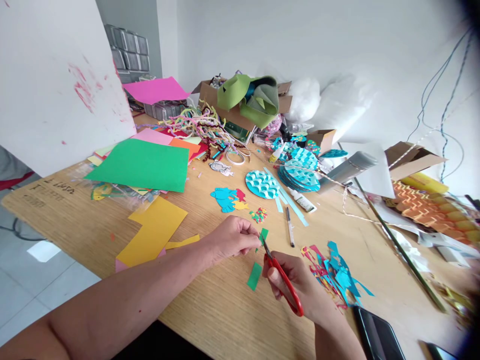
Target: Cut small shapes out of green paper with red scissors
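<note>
My left hand [231, 237] pinches a small green paper piece [263, 235] just above the wooden table [225, 310]. My right hand [296, 282] grips red-handled scissors [283, 280], whose blades meet the green piece's edge. A second green paper strip [254, 276] lies on the table right under the hands. Blue and pink paper scraps [335, 275] are heaped just right of my right hand.
A green sheet [144, 165] and yellow sheets [155, 230] lie to the left. Blue folded paper discs [262, 184], a blue cut-out [224, 198], a black pen [290, 227], a glue tube [302, 200], cardboard boxes [232, 107] and a phone [378, 337] surround the work spot.
</note>
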The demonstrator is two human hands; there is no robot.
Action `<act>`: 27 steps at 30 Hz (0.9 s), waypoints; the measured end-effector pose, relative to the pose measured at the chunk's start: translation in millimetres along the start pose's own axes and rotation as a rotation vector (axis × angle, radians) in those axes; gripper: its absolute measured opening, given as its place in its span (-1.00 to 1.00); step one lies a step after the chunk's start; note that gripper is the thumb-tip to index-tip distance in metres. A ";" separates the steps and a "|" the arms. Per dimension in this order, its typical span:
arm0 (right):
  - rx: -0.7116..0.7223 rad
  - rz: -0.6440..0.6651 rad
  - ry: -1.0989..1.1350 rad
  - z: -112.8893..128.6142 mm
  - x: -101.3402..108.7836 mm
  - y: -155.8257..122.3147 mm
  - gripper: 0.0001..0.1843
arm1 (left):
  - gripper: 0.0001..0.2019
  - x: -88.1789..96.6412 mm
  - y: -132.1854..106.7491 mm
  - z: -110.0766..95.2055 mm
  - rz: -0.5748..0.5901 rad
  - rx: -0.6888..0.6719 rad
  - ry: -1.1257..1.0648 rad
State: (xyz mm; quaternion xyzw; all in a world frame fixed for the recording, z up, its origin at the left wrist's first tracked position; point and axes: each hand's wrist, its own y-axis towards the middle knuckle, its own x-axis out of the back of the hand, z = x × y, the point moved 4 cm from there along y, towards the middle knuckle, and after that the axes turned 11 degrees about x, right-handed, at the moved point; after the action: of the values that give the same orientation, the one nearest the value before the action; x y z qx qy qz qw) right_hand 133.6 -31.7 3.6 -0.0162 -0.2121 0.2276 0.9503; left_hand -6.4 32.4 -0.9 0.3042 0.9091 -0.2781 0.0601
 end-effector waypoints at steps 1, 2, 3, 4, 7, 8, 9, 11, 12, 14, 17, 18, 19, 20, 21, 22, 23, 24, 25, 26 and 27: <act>0.000 -0.002 -0.001 0.3 0.0 -0.1 -0.39 | -0.84 -0.4 0.0 0.1 0.010 -0.001 -0.003; -0.001 -0.005 0.000 0.6 0.0 -0.2 -0.39 | -0.83 -0.8 0.2 0.5 0.020 0.000 -0.006; -0.002 -0.008 0.002 0.8 0.1 -0.4 -0.39 | -0.82 -1.0 0.5 1.0 0.025 0.003 -0.009; -0.004 -0.010 0.005 0.8 0.3 -0.5 -0.39 | -0.82 -1.1 0.8 1.6 0.025 0.006 -0.012; -0.008 -0.015 0.012 -0.1 0.9 -0.8 -0.39 | -0.81 -0.4 2.2 3.3 0.009 0.008 -0.028; -0.008 -0.016 0.013 -0.5 1.0 -0.8 -0.39 | -0.81 -0.1 2.6 3.5 0.003 0.006 -0.034; -0.008 -0.017 0.015 -0.8 1.2 -0.7 -0.39 | -0.80 0.1 2.9 3.6 0.000 0.004 -0.038; -0.010 -0.017 0.016 -1.2 1.3 -0.8 -0.39 | -0.81 0.1 3.0 3.3 -0.003 -0.001 -0.036; -0.012 -0.015 0.017 -1.1 1.2 -0.8 -0.39 | -0.81 0.1 2.8 3.0 -0.005 -0.003 -0.031; -0.017 -0.011 0.015 -0.6 1.0 -0.7 -0.39 | -0.82 0.0 2.1 2.4 -0.006 -0.003 -0.024; -0.016 -0.004 0.010 1.0 0.7 -0.3 -0.38 | -0.82 -0.4 0.9 1.8 -0.003 0.008 -0.022; -0.014 -0.003 0.006 1.4 0.8 -0.2 -0.38 | -0.82 -0.5 0.6 1.7 -0.001 0.012 -0.021; -0.013 -0.001 0.002 1.7 0.9 -0.3 -0.38 | -0.82 -0.5 0.4 1.6 0.000 0.015 -0.020; -0.010 0.001 -0.002 1.8 1.0 -0.4 -0.38 | -0.82 -0.5 0.3 1.6 0.001 0.017 -0.017; -0.008 0.003 -0.005 1.8 1.1 -0.6 -0.37 | -0.81 -0.4 0.3 1.5 0.002 0.019 -0.015; -0.005 0.004 -0.008 1.5 1.2 -0.9 -0.37 | -0.81 -0.3 0.4 1.7 0.004 0.020 -0.013; -0.003 0.006 -0.009 1.1 1.3 -1.3 -0.38 | -0.81 -0.1 0.6 1.8 0.006 0.021 -0.011; -0.002 0.006 -0.010 0.6 1.4 -1.7 -0.38 | -0.81 0.2 0.9 2.0 0.006 0.021 -0.008; -0.003 0.006 -0.008 0.1 1.4 -2.0 -0.39 | -0.81 0.5 1.2 2.2 0.007 0.020 -0.007; -0.004 0.006 -0.006 -0.4 1.4 -2.2 -0.40 | -0.81 0.9 1.4 2.3 0.008 0.017 -0.007; -0.005 0.005 -0.003 -0.7 1.3 -2.3 -0.40 | -0.82 1.3 1.6 2.4 0.007 0.013 -0.007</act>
State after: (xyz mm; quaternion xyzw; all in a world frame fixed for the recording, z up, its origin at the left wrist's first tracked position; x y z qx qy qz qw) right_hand 136.0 -33.1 3.8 -0.0188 -0.2139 0.2296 0.9493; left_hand -6.7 32.8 -4.0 0.3068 0.9060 -0.2850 0.0625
